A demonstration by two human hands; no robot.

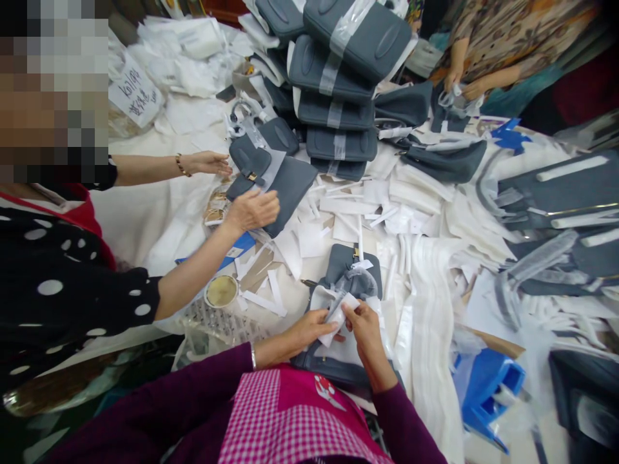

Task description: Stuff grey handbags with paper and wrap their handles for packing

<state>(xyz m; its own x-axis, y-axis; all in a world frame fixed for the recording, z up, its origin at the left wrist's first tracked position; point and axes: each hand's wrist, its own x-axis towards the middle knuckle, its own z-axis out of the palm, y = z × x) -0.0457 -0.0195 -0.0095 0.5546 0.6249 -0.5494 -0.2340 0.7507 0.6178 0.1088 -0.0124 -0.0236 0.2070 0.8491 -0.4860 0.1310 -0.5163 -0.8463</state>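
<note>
My left hand [310, 328] pinches one end of a white strip of wrapping foam [340, 317]. On its other side my right hand [362, 322] closes its thumb and fingers on the same strip. Below them lies a dark grey handbag [333, 368], close against my apron, with white sheet over part of it. The bag's flap [347, 261] with a gold-coloured clasp points away from me. A handle wrapped in clear plastic [360, 283] curves just beyond my fingers. Parts of the bag are hidden under my hands.
A co-worker's hands [251, 209] are over another grey bag [294, 193] at left. Stacked grey bags [341, 106] stand at the back. White paper scraps [338, 206], a tape roll [221, 291] and a blue tape dispenser [491, 386] lie around. Another person's hands [464, 90] work at far right.
</note>
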